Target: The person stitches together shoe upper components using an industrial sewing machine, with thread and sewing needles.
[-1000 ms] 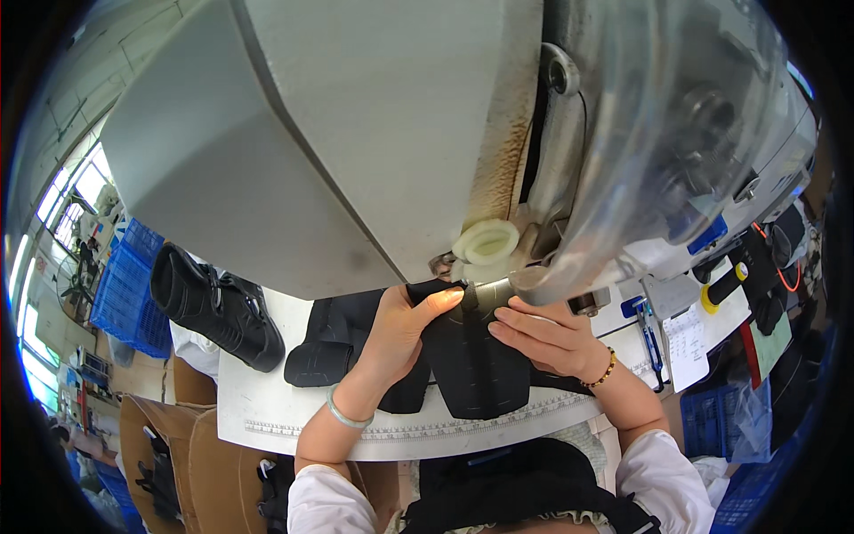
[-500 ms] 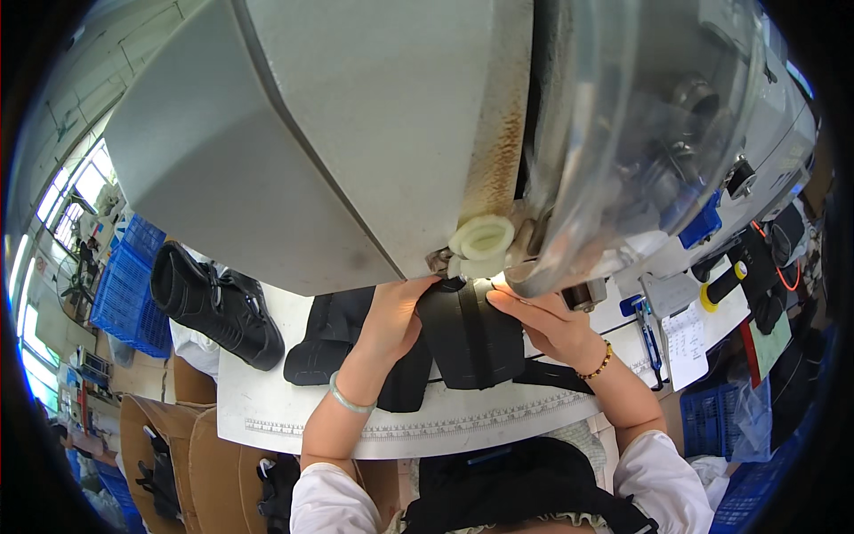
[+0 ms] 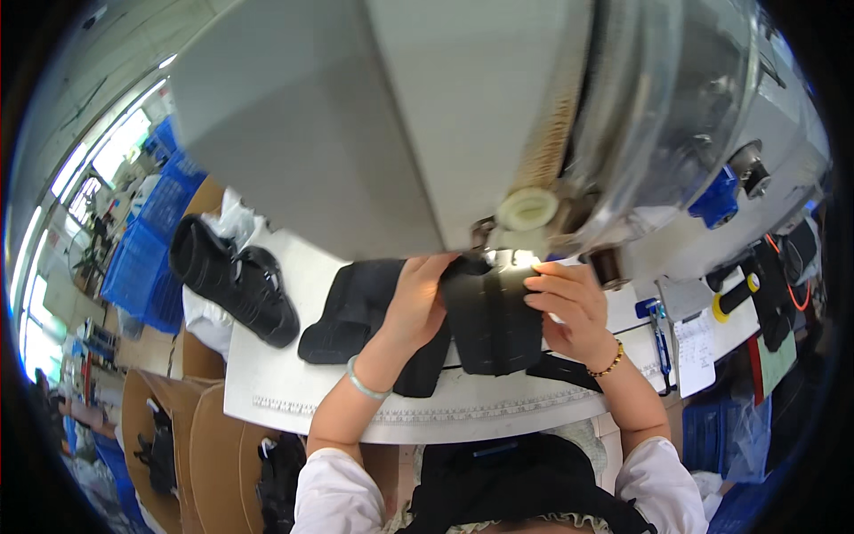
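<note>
A black boot-upper panel (image 3: pixel 494 334) with a stitched centre strip lies under the grey sewing machine (image 3: pixel 302 133), its far end lit by a small lamp. My left hand (image 3: pixel 418 303), a pale bangle on its wrist, is closed at the panel's left edge; the machine hides its fingertips. On the other side my right hand (image 3: pixel 574 307) has the right edge between fingers on top and a thumb that seems tucked beneath. More black cut pieces (image 3: pixel 350 311) lie beside and under my left forearm. A pale green round knob (image 3: pixel 527 210) sits just above the sewing point.
A finished black boot (image 3: pixel 236 280) stands on the white table (image 3: pixel 294 378) at left. A ruler strip (image 3: pixel 302 407) runs along the near edge. At right are blue-handled snips (image 3: pixel 660 338), a written sheet (image 3: pixel 694 354) and a black-and-yellow spool (image 3: pixel 734 298). Cardboard boxes (image 3: pixel 213 436) stand lower left.
The view has shifted, so the machine appears further right. My right fingers have drawn back from the sewing point and spread along the panel's edge. My left hand keeps its place on the panel.
</note>
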`<state>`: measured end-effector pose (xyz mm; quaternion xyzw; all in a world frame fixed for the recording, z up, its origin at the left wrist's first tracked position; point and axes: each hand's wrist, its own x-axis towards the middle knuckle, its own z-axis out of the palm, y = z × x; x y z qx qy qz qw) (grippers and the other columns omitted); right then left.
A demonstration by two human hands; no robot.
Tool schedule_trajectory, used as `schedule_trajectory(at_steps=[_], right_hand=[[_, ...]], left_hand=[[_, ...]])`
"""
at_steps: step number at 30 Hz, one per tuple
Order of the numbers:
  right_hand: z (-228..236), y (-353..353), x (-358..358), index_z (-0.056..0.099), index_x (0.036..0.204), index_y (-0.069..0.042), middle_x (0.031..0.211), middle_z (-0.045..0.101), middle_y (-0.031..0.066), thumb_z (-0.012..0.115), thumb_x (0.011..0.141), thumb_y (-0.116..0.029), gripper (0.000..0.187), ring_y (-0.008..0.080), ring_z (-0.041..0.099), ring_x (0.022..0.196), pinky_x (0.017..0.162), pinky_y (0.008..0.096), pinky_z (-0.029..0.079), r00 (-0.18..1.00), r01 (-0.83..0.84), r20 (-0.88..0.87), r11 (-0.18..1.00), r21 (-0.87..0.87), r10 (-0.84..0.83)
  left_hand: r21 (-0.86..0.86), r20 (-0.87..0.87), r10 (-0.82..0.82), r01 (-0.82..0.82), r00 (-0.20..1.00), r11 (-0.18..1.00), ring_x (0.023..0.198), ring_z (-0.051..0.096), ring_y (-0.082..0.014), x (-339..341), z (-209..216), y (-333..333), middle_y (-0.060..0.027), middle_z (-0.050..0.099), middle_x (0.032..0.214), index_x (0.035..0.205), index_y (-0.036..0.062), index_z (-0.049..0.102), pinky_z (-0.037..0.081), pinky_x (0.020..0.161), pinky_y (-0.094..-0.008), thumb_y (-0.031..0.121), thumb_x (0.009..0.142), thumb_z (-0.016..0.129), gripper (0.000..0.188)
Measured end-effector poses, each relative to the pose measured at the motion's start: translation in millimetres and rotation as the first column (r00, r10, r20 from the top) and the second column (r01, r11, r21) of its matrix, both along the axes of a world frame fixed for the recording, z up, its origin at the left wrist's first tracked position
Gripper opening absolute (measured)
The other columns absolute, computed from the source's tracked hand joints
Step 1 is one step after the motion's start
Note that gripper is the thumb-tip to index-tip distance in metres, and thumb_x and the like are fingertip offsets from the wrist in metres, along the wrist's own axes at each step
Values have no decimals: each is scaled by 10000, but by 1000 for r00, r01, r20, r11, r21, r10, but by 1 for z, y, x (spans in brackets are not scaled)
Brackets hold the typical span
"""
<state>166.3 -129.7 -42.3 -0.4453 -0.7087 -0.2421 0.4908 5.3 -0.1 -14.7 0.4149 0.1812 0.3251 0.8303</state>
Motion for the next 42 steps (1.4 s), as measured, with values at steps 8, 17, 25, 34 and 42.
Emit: schedule_trajectory(at_steps=[8,17,25,34,42], right_hand=[[7,-4,-9,640,923,-92,1067,625,12,632,679,-24,254,178,603,981,698,301,431,970,56,238,998,14,-58],[2,-3,-35,624,874,-50,902,597,31,656,698,-97,185,160,571,814,657,262,447,897,-263,331,955,-138,294],[35,-38,-18,621,872,-44,770,607,33,657,694,-97,189,178,551,571,518,269,422,983,-48,164,973,-225,86],[-9,-91,6,590,848,-48,821,586,73,645,757,-146,145,264,580,684,618,346,448,933,131,-37,436,-890,-357],[-46,-103,7,552,868,-44,844,555,69,652,738,-121,180,234,576,719,636,325,454,928,40,-138,461,-887,-347]], left_hand=[[191,-89,-74,90,993,978,659,597,-70,-20,4,9,-36,642,824,935,-32,594,476,581,-193,145,907,523,193],[523,-637,258,161,727,837,523,485,-79,-105,-34,38,6,529,587,731,-4,574,402,504,-214,262,803,668,291],[845,-483,864,336,145,416,856,615,-321,-161,-54,81,-208,621,935,1026,-42,598,480,765,-372,403,723,710,550],[699,-634,773,443,21,561,986,568,-396,-161,-80,88,-289,589,1009,1135,-78,540,443,843,-461,526,657,708,788],[918,-149,988,378,44,122,920,483,-360,-157,-80,75,-207,518,904,984,-86,570,398,804,-420,335,669,765,562]])
